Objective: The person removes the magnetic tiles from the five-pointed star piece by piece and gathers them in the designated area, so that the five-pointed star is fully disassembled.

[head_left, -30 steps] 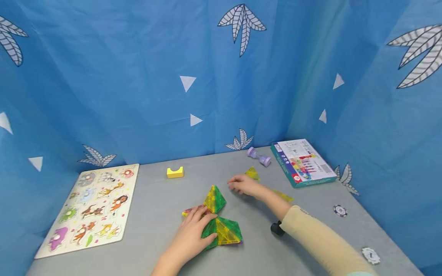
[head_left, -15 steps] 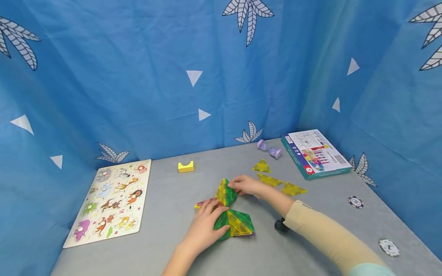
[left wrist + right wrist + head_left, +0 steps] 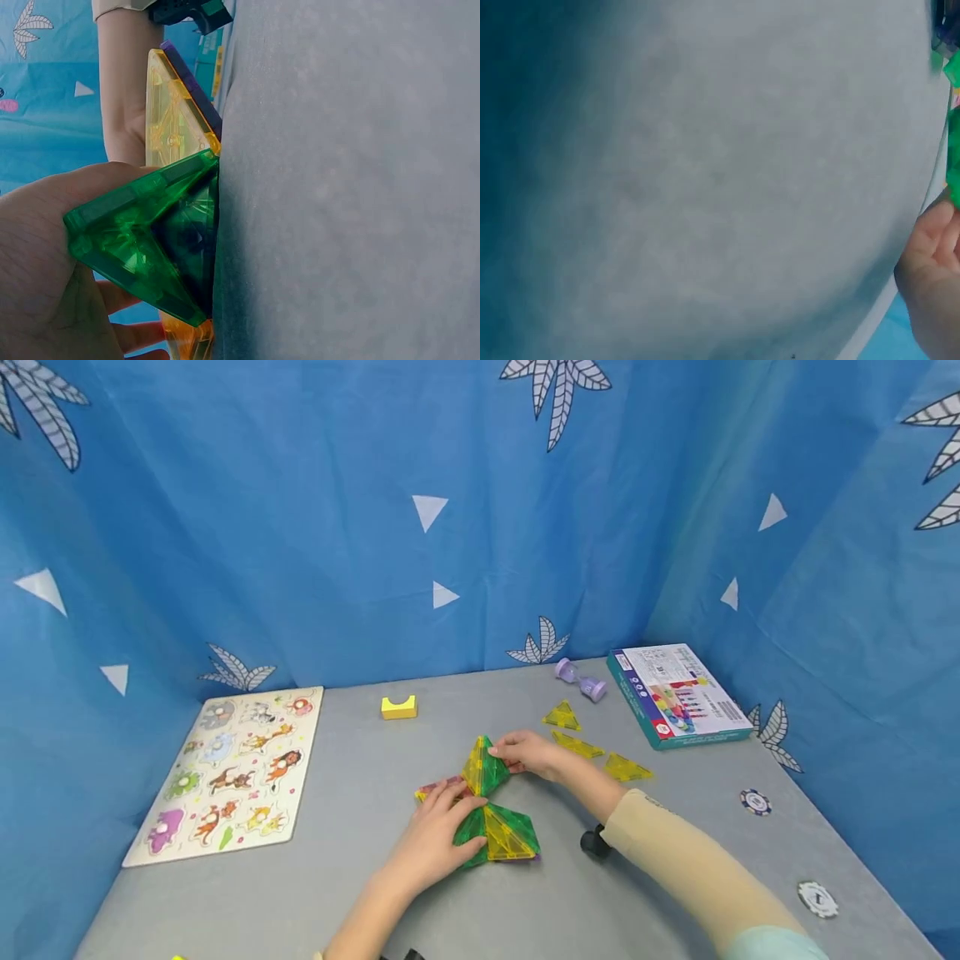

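Note:
A cluster of see-through magnetic tiles (image 3: 507, 833), shaped into small green, yellow and red pyramids, stands on the grey table. My left hand (image 3: 437, 833) holds its near left part, with the thumb on the near side and the fingers spread over the top. In the left wrist view, the palm lies against a green pyramid (image 3: 124, 244). At the far pyramid (image 3: 474, 768), yellow and green, my right hand (image 3: 529, 752) pinches the green side with its fingertips. The right wrist view catches only the edge of that green tile (image 3: 954, 154).
Loose yellow triangle tiles (image 3: 627, 767) lie right of the right hand. Farther back are a purple sand timer (image 3: 581, 680), a boxed game (image 3: 678, 695) and a yellow arch block (image 3: 399, 707). An animal peg puzzle (image 3: 225, 772) lies left; poker chips (image 3: 817, 899) lie right.
My right hand has moved left from near the loose yellow tiles to the far pyramid and now pinches its green side. The left hand stays on the cluster. The head view has shifted slightly.

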Motion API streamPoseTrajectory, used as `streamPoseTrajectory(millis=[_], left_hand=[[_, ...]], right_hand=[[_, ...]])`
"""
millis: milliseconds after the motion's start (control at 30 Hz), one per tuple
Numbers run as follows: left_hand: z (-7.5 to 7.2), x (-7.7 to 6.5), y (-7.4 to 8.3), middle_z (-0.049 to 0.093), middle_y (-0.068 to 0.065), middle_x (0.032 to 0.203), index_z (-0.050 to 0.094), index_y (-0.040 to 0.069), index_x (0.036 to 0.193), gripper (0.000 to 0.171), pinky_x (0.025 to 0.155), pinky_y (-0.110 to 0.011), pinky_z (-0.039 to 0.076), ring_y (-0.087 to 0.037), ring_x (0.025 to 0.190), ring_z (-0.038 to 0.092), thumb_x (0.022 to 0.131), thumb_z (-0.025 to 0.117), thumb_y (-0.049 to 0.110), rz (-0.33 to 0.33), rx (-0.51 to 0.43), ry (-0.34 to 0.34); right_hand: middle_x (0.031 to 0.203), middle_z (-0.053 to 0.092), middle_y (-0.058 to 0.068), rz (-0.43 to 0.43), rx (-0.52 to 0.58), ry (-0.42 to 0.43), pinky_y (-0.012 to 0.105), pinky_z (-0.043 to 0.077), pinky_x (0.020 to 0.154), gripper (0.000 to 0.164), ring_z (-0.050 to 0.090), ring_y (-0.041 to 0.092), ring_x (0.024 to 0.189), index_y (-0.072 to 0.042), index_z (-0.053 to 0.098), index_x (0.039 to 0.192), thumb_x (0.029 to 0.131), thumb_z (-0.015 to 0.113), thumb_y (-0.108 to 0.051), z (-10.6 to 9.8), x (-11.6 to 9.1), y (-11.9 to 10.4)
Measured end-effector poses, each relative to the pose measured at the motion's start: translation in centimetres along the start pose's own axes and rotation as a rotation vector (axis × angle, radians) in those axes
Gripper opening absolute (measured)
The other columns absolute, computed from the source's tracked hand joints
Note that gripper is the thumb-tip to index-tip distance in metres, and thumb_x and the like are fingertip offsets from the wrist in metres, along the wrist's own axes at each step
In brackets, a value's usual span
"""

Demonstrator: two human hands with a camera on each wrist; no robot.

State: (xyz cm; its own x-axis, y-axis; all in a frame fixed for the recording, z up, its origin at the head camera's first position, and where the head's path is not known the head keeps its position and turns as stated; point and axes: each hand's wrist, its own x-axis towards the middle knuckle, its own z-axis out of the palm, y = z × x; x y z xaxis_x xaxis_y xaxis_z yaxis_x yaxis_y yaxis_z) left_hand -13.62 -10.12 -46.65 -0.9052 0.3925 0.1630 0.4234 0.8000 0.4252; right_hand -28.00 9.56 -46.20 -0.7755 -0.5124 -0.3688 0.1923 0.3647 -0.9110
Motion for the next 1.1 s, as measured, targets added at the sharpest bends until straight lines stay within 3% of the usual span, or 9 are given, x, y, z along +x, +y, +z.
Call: streamPoseTrajectory(millis=[233, 433, 600, 833, 967, 1100], left_hand=[[-1.6, 2.1, -1.1, 0.043, -0.008, 0.140, 0.055, 0.026, 0.127, 0.048, 0.104, -0.055, 0.028, -0.037, 0.133, 0.030, 0.083, 0.067, 0.041, 0.060, 0.072, 0.021], [-1.1, 1.1, -0.8, 0.041, -0.007, 0.142, 0.054, 0.026, 0.129, 0.049, 0.104, -0.057, 0.026, -0.038, 0.134, 0.028, 0.085, 0.065, 0.044, 0.022, 0.037, -0.039], [-0.4, 0.2, -0.5, 0.043, -0.007, 0.140, 0.055, 0.025, 0.128, 0.048, 0.104, -0.055, 0.027, -0.036, 0.134, 0.029, 0.084, 0.066, 0.042, 0.007, 0.029, -0.008], [-0.4, -0.1, -0.4, 0.043, -0.008, 0.139, 0.055, 0.024, 0.128, 0.049, 0.103, -0.056, 0.029, -0.037, 0.133, 0.030, 0.085, 0.065, 0.044, 0.003, 0.029, -0.029], [-1.0, -0.1, -0.4, 0.047, -0.005, 0.136, 0.057, 0.019, 0.124, 0.045, 0.104, -0.053, 0.028, -0.031, 0.133, 0.033, 0.086, 0.063, 0.042, -0.015, -0.079, -0.011], [-2.2, 0.0, -0.3, 0.056, -0.003, 0.126, 0.060, 0.016, 0.120, 0.037, 0.101, -0.049, 0.034, -0.025, 0.124, 0.045, 0.090, 0.061, 0.037, -0.071, -0.354, 0.057]], right_hand=[[0.081, 0.058, 0.004, -0.048, 0.115, -0.033, 0.029, 0.048, 0.072, 0.022, 0.056, 0.015, 0.075, -0.001, 0.060, 0.101, 0.097, 0.051, -0.021, -1.7, 1.0, -1.4], [0.083, 0.062, 0.003, -0.003, 0.150, -0.092, 0.030, 0.049, 0.074, 0.022, 0.059, 0.014, 0.075, -0.002, 0.060, 0.101, 0.099, 0.048, -0.021, -1.5, 0.4, -0.5], [0.079, 0.059, 0.002, 0.008, 0.146, -0.064, 0.030, 0.047, 0.071, 0.020, 0.056, 0.013, 0.071, -0.005, 0.059, 0.099, 0.098, 0.049, -0.022, -1.2, 0.0, 0.2], [0.080, 0.055, 0.002, -0.048, 0.149, -0.062, 0.031, 0.044, 0.072, 0.019, 0.052, 0.014, 0.072, -0.006, 0.057, 0.092, 0.098, 0.050, -0.022, -1.3, -1.1, 0.0], [0.085, 0.057, 0.002, -0.106, 0.131, -0.103, 0.032, 0.046, 0.075, 0.020, 0.053, 0.013, 0.075, -0.003, 0.058, 0.099, 0.098, 0.050, -0.022, -1.5, -3.0, -0.8], [0.093, 0.062, 0.004, -0.148, 0.083, -0.183, 0.030, 0.048, 0.077, 0.026, 0.057, 0.015, 0.080, 0.001, 0.056, 0.107, 0.097, 0.051, -0.022, -1.3, -5.2, -1.1]])
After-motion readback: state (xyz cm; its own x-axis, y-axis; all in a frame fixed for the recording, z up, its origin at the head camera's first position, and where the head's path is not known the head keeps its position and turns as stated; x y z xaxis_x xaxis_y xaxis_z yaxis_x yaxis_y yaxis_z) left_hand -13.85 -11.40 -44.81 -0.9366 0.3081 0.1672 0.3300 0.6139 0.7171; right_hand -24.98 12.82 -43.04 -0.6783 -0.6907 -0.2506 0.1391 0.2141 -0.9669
